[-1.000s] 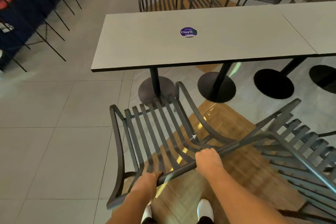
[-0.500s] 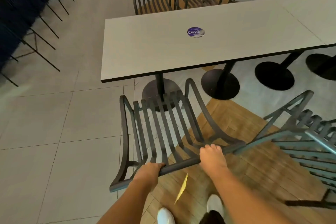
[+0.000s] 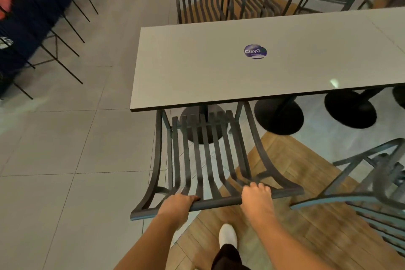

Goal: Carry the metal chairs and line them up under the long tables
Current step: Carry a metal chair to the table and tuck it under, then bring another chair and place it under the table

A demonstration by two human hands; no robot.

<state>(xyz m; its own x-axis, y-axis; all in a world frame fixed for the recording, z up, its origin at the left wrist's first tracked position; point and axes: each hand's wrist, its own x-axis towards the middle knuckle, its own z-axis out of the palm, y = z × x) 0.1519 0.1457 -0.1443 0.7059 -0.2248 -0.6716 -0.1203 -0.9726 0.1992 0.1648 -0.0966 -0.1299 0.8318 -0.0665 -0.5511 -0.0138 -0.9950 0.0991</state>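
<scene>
— Grey metal, that slatted chair (image 3: 203,160); where is it?

— Its front tucked under the long table (image 3: 197,68), by the near-left corner (the purple sticker (image 3: 255,51) sits further along the top).

— And the hands?

— Left hand (image 3: 177,205) and right hand (image 3: 256,196) both curled tight around the top rail of the backrest. Another chair (image 3: 372,195) stands just to the right.

A round purple sticker (image 3: 255,51) lies on the tabletop. Near, a white shoe (image 3: 228,235) stands on wooden flooring (image 3: 285,160); grey tiles (image 3: 65,138) spread left.
</scene>
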